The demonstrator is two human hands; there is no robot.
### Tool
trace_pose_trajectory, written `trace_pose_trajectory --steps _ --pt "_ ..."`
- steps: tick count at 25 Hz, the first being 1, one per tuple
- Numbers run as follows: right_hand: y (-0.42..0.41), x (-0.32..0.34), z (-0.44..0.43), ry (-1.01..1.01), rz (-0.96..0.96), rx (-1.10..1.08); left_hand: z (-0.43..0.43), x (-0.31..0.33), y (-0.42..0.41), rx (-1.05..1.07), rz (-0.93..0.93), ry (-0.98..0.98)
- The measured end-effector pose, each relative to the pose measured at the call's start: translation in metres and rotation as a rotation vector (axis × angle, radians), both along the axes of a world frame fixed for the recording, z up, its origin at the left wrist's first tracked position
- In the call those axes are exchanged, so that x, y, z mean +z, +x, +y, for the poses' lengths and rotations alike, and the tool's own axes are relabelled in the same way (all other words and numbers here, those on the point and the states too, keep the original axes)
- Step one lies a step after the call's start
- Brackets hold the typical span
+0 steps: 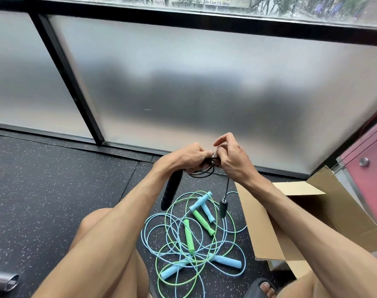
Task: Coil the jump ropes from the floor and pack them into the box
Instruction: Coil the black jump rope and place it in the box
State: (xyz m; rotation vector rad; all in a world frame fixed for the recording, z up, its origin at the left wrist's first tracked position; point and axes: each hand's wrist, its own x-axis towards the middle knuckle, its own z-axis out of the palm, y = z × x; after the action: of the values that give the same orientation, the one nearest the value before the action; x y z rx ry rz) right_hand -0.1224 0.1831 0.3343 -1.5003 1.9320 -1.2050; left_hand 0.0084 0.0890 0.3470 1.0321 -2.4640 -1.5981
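A thin black jump rope is being pinched by the left hand and right hand above tangled blue and green ropes beside an open cardboard box.

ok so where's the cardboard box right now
In the head view the open cardboard box sits on the floor at the person's right, under the right forearm, just right of the tangled blue and green jump ropes.

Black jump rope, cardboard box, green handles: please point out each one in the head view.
black jump rope (171,191): head view, on its hanging handle.
cardboard box (262,229): head view, on its left flap.
green handles (188,235): head view, on the left handle's middle.
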Motion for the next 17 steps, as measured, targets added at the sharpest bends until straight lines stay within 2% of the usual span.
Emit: trace_pose_trajectory --steps 2,5,10,13,17 --pt "-0.002 -0.002 -0.002 0.020 0.028 0.000 0.002 0.005 0.004 0.009 0.052 0.153" --pt "-0.007 -0.006 -0.002 0.086 0.004 -0.005 -0.001 0.009 0.015 -0.034 0.231 0.433" --pt "-0.007 -0.012 0.005 0.223 -0.224 0.071 -0.010 0.018 0.020 0.023 0.562 0.772" --pt "-0.001 -0.020 0.009 0.359 -0.344 0.141 -0.011 0.021 0.020 0.019 0.701 0.829" --pt "0.006 -0.027 0.009 0.441 -0.413 0.196 -0.003 0.021 0.017 0.090 0.809 0.792"
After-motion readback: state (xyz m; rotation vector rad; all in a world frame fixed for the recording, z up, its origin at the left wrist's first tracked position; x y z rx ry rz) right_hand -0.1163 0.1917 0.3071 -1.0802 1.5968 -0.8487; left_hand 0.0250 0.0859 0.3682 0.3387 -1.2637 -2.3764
